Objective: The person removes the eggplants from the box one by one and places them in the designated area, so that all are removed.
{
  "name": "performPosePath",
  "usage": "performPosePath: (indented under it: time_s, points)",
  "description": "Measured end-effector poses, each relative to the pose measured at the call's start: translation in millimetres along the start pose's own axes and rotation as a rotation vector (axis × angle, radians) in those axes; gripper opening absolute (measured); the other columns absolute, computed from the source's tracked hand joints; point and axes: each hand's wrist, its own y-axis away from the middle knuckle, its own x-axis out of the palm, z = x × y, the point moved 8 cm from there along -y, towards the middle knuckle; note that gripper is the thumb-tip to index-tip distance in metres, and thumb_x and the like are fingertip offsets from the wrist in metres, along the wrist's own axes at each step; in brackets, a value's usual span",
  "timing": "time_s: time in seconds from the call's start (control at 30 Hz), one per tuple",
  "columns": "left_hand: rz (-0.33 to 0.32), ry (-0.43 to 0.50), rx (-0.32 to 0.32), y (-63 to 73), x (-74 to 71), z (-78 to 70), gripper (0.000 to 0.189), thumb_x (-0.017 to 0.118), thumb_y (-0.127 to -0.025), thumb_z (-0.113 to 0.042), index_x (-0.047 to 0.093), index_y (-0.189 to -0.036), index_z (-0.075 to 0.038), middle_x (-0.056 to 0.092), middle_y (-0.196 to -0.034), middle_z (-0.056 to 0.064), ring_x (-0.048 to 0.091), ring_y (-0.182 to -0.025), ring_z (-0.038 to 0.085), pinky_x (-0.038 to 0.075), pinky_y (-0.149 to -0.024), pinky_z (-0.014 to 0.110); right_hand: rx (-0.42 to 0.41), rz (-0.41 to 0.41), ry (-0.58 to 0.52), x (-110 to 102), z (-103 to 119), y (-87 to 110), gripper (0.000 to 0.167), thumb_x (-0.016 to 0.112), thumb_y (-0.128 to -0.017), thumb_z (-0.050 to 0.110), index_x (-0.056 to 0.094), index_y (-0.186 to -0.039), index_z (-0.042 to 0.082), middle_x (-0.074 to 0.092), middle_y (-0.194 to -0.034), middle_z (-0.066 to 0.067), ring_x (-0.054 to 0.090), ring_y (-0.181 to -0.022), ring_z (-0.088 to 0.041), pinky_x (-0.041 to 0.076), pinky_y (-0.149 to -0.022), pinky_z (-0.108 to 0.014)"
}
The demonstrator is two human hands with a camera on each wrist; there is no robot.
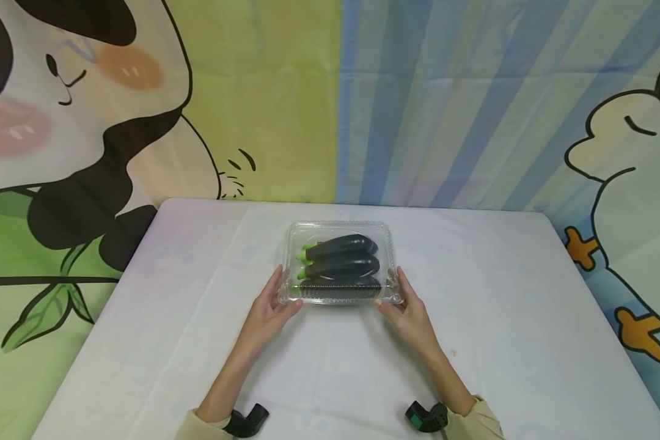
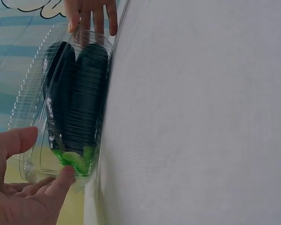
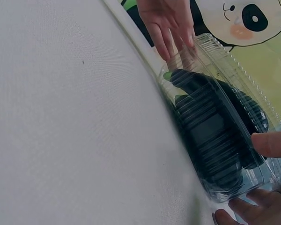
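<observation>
A clear plastic clamshell box [image 1: 338, 228] is at the middle of the table, its lid down over three dark purple eggplants [image 1: 342, 267] with green stems pointing left. My left hand [image 1: 269, 315] holds the box's left end, thumb at the near corner and fingers along the side. At the opposite end, my right hand [image 1: 412, 321] holds it the same way. In the left wrist view the left thumb [image 2: 23, 140] lies by the ridged lid edge. Some right fingertips [image 3: 246, 208] reach around the low edge in the right wrist view. Whether the box touches the table is hard to tell.
A white cloth covers the table [image 1: 198, 342]. Behind it hangs a printed curtain [image 1: 418, 110] with cartoon animals, reaching down both sides. A black wrist device [image 1: 247, 421] sits on the left wrist, and another [image 1: 428, 417] on the right.
</observation>
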Motion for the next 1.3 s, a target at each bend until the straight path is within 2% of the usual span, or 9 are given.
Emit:
performPosePath:
  time_s: [0.1,0.33,0.47,0.63,0.87,1.13,1.2,1.3]
  points:
    - [-0.001,0.018,-0.004,1.2,0.8,0.2,0.083,0.068,-0.09,-0.019,0.018,-0.156,-0.021,0.024,-0.161,0.006,0.044,-0.138,0.029,0.042,-0.106,0.031,-0.006,0.0,-0.001,-1.3,-0.1,0.3,0.088,0.068,-0.09,0.021,0.011,-0.155,0.003,0.024,-0.16,-0.016,0.034,-0.144,-0.034,0.033,-0.114,-0.044]
    - [0.039,0.165,-0.018,2.5,5.0,-1.2,0.08,0.062,-0.091,-0.002,0.018,-0.156,-0.019,0.017,-0.163,0.004,0.05,-0.134,0.031,0.055,-0.088,0.025,-0.026,0.001,-0.02,-4.1,0.4,0.1,0.083,0.067,-0.09,0.014,0.016,-0.154,0.0,0.026,-0.158,-0.018,0.038,-0.141,-0.033,0.036,-0.111,-0.04]
    - [0.042,0.172,-0.011,2.6,5.3,-2.5,0.079,0.06,-0.092,-0.002,0.017,-0.156,-0.017,0.016,-0.164,0.005,0.051,-0.132,0.032,0.056,-0.086,0.024,-0.032,-0.004,-0.02,-6.0,2.0,-0.1,0.081,0.066,-0.09,0.011,0.017,-0.153,-0.001,0.026,-0.158,-0.018,0.039,-0.14,-0.034,0.034,-0.111,-0.039]
    - [0.052,0.186,-0.004,3.5,5.5,-2.1,0.078,0.059,-0.093,-0.003,0.016,-0.156,-0.016,0.015,-0.164,0.006,0.044,-0.138,0.03,0.057,-0.084,0.027,-0.057,-0.014,0.005,-5.7,4.6,-0.7,0.078,0.065,-0.091,0.009,0.019,-0.152,-0.004,0.025,-0.157,-0.022,0.031,-0.144,-0.038,0.027,-0.114,-0.042]
    - [0.046,0.204,-0.02,3.5,5.9,0.9,0.078,0.059,-0.094,-0.004,0.015,-0.157,-0.019,0.013,-0.164,0.004,0.046,-0.136,0.03,0.057,-0.083,0.027,-0.083,-0.036,-0.103,-2.3,8.5,-0.1,0.073,0.059,-0.091,-0.002,0.017,-0.151,-0.009,0.026,-0.156,-0.027,0.036,-0.14,-0.041,0.036,-0.108,-0.037]
    - [0.042,0.162,-0.024,4.2,7.7,0.8,0.078,0.058,-0.095,-0.008,0.013,-0.157,-0.023,0.014,-0.164,0.003,0.052,-0.13,0.031,0.057,-0.083,0.027,-0.08,-0.064,-0.18,-0.2,9.4,3.1,0.07,0.053,-0.093,-0.005,0.015,-0.151,-0.008,0.023,-0.156,-0.028,0.031,-0.142,-0.041,0.035,-0.107,-0.019]
    - [0.027,0.088,-0.03,5.5,7.4,0.6,0.077,0.057,-0.096,-0.013,0.012,-0.157,-0.025,0.015,-0.164,0.002,0.06,-0.121,0.03,0.057,-0.083,0.027,-0.066,-0.061,-0.18,0.6,8.7,3.3,0.069,0.052,-0.094,-0.004,0.014,-0.152,-0.007,0.023,-0.157,-0.027,0.03,-0.143,-0.04,0.034,-0.107,-0.02]
    - [0.01,-0.063,-0.012,7.0,8.3,-2.9,0.075,0.053,-0.099,-0.021,0.006,-0.157,-0.024,0.017,-0.164,0.003,0.067,-0.109,0.028,0.056,-0.088,0.03,-0.048,-0.055,-0.18,1.5,8.6,2.3,0.069,0.051,-0.095,-0.003,0.013,-0.153,-0.005,0.022,-0.157,-0.026,0.03,-0.143,-0.039,0.034,-0.109,-0.028]
